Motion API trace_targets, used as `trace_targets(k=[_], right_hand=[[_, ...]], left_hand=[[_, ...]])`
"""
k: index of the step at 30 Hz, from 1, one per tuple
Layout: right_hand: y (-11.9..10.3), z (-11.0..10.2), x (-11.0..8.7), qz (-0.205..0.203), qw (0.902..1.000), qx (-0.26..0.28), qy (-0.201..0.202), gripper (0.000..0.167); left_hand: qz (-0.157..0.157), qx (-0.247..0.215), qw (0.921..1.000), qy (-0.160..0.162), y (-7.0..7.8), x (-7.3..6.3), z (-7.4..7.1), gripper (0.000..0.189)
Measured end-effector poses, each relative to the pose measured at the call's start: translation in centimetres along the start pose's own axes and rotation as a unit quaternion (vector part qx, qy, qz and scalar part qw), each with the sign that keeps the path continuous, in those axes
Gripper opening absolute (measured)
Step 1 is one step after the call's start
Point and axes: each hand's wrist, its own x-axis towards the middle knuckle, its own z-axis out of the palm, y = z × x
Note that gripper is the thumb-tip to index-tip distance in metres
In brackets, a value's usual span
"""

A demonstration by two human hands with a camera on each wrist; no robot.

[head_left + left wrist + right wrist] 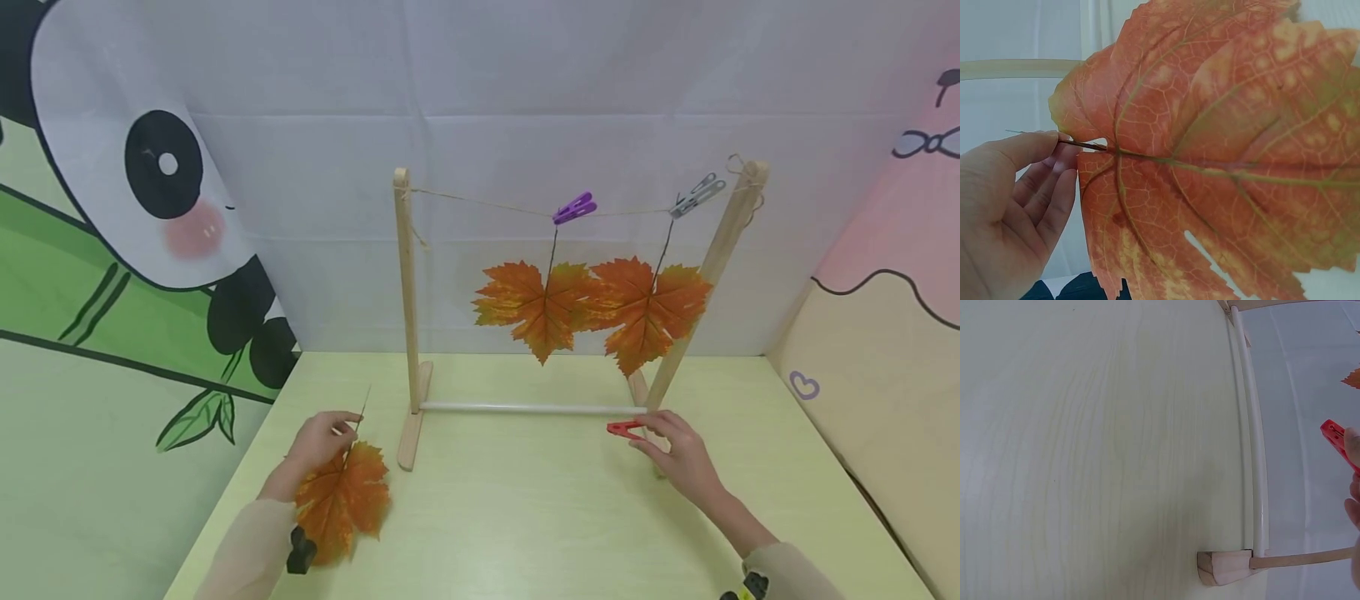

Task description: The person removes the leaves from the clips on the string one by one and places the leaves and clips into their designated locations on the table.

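My left hand (324,439) pinches the thin dark stem of an orange artificial maple leaf (347,498) left of the wooden frame. In the left wrist view the leaf (1222,144) fills most of the picture, its stem between thumb and fingertips. On the other side, my right hand (678,454) pinches a red clothespin (624,429) near the frame's right foot. Only the fingertips and part of the red clothespin (1335,434) show at the right edge of the right wrist view.
Two maple leaves hang from the string (480,200), one by a purple clothespin (574,208), the other by a grey clothespin (697,197). The string spans the left post (407,292) and right post (708,275). A white rod (525,408) joins them low down, above the pale table (517,517).
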Motion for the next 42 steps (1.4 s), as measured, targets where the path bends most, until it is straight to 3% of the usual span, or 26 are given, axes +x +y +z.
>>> trace_targets(k=[7, 13, 20, 27, 34, 42], right_hand=[[0.3, 0.4, -0.8, 0.004, 1.0000, -0.005, -0.001, 0.043], [0.2, 0.7, -1.2, 0.020, 0.9997, -0.010, -0.007, 0.040], [0.2, 0.8, -1.7, 0.014, 0.9998, -0.010, -0.007, 0.038], [0.2, 0.9, -2.5, 0.037, 0.9991, -0.015, -0.012, 0.038], [0.2, 1.1, -3.1, 0.054, 0.9983, -0.015, -0.015, 0.037], [0.2, 1.3, -3.8, 0.063, 0.9978, -0.006, -0.019, 0.036]], left_hand=[[0.003, -0.004, 1.0000, 0.004, -0.7, -0.1, 1.1, 0.030], [0.007, 0.009, 0.9995, 0.029, -1.3, -0.3, 2.0, 0.028], [-0.017, -0.004, 0.9984, 0.053, -1.8, -0.6, 2.8, 0.029], [-0.016, -0.020, 0.9968, 0.076, -2.2, -0.8, 3.5, 0.029], [-0.034, 0.003, 0.9973, 0.065, -2.6, -0.9, 4.5, 0.028], [-0.052, -0.012, 0.9968, 0.060, -3.0, -1.3, 5.4, 0.023]])
